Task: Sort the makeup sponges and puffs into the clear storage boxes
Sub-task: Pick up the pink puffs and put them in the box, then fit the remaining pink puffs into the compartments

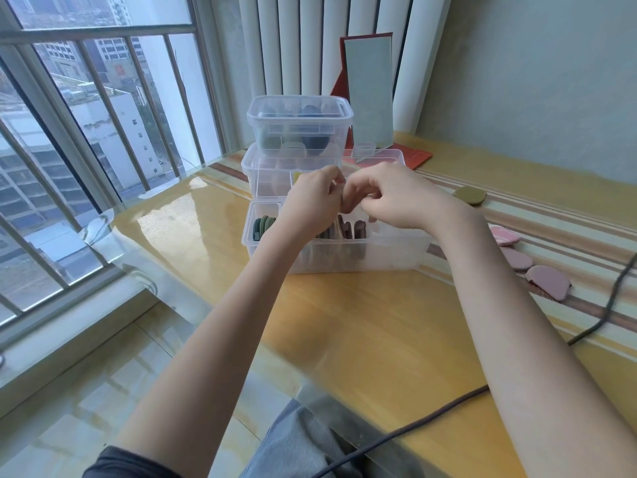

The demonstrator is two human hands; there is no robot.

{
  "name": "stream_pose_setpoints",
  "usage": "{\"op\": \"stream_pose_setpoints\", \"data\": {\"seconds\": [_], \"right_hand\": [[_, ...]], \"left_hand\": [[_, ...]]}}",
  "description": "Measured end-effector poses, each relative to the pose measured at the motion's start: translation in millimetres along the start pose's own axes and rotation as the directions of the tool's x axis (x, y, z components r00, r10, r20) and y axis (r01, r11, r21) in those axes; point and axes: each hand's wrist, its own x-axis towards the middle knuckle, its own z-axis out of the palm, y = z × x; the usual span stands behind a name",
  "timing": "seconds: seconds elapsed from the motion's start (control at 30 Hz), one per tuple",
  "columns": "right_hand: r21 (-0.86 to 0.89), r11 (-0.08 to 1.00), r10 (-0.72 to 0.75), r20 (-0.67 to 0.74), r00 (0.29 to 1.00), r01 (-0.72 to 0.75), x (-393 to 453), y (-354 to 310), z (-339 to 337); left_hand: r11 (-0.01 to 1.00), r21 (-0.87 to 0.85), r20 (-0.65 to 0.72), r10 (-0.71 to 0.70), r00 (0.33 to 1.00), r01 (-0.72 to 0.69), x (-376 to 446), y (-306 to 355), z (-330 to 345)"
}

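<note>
A dark cable [431, 417] trails across the near edge of the glass-topped yellow wooden desk [362, 332], where a person seated by a barred window reaches both bare arms forward to sort makeup puffs. The left hand [312, 198] and right hand [389, 198] meet, fingers curled, just above the nearest clear plastic divided storage box [331, 257]; they appear to pinch something small and pinkish between them, though what exactly is held cannot be told, since the fingers hide it. The pairing of hands over the box suggests an item being straightened or separated before it drops into a compartment. Inside that box, dark green round puffs [263, 226] stand on edge in the left compartment and mauve-pink puffs [350, 229] stand upright in the middle one, packed that way, it seems, to save room and keep colours apart. To the right, three loose pink rounded puffs [548, 282] lie in a row on the striped part of the desk, within easy reach and not yet sorted, and an olive-green round puff [469, 195] lies farther back. Behind the hands sits a second clear box [250, 174], open, with a smaller lidded clear box [300, 122] of dark sponges stacked on it, and a red-backed standing mirror [370, 94] near the wall.
</note>
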Motion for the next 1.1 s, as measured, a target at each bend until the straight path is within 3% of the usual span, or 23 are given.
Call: {"op": "stream_pose_setpoints", "data": {"seconds": [0.17, 0.27, 0.37, 0.57, 0.63, 0.67, 0.73, 0.8, 0.87, 0.93, 1.03, 1.1], "right_hand": [[-0.066, 0.997, 0.051, 0.091, 0.995, -0.045, 1.3, 3.4, 4.4], [-0.004, 0.999, 0.037, -0.035, 0.999, -0.037, -1.2, 2.9, -0.5], [0.161, 0.986, 0.082, -0.220, 0.972, -0.046, -8.1, 8.8, -8.5], [0.370, 0.914, 0.293, -0.316, 0.902, -0.167, -40.9, 53.5, -30.8], [0.257, 0.918, 0.384, -0.379, 0.842, -0.303, -55.5, 78.1, -42.7], [0.112, 0.905, 0.420, -0.381, 0.824, -0.410, -62.5, 90.6, -49.8], [-0.139, 0.795, 0.548, -0.256, 0.797, -0.591, -75.2, 113.6, -62.0], [-0.223, 0.670, 0.709, -0.090, 0.699, -0.708, -88.9, 121.8, -66.2], [-0.343, 0.566, 0.803, 0.026, 0.595, -0.749, -98.5, 122.4, -63.8], [-0.356, 0.527, 0.839, 0.072, 0.540, -0.771, -99.4, 124.4, -60.4], [-0.353, 0.514, 0.851, 0.093, 0.517, -0.782, -95.4, 136.3, -60.8], [-0.258, 0.533, 0.845, 0.115, 0.522, -0.806, -94.6, 144.2, -62.2]], "left_hand": [[0.999, 0.039, 0.027, 0.004, 1.000, -0.005, -1.1, 1.0, 1.5], [0.998, 0.066, 0.022, 0.011, 1.000, -0.012, -2.2, 3.1, 1.0], [0.988, 0.149, -0.077, 0.045, 0.996, -0.034, -2.3, 12.0, -1.4], [0.918, 0.243, -0.115, 0.349, 0.930, -0.314, -0.6, 84.9, 14.7], [0.890, 0.253, -0.075, 0.409, 0.910, -0.379, -7.9, 116.5, 35.7], [0.885, 0.241, -0.034, 0.417, 0.908, -0.397, -13.5, 131.6, 48.5], [0.895, 0.171, 0.132, 0.394, 0.910, -0.412, -24.6, 155.0, 77.6], [0.918, 0.088, 0.355, 0.334, 0.873, -0.387, -28.7, 163.3, 109.7], [0.945, 0.025, 0.493, 0.271, 0.827, -0.325, -25.1, 158.8, 140.3], [0.953, 0.004, 0.528, 0.256, 0.810, -0.304, -23.3, 151.2, 160.7], [0.943, -0.087, 0.451, 0.324, 0.831, -0.320, -21.2, 142.3, 176.0], [0.932, -0.137, 0.416, 0.361, 0.834, -0.335, -15.1, 136.3, 179.0]]}}
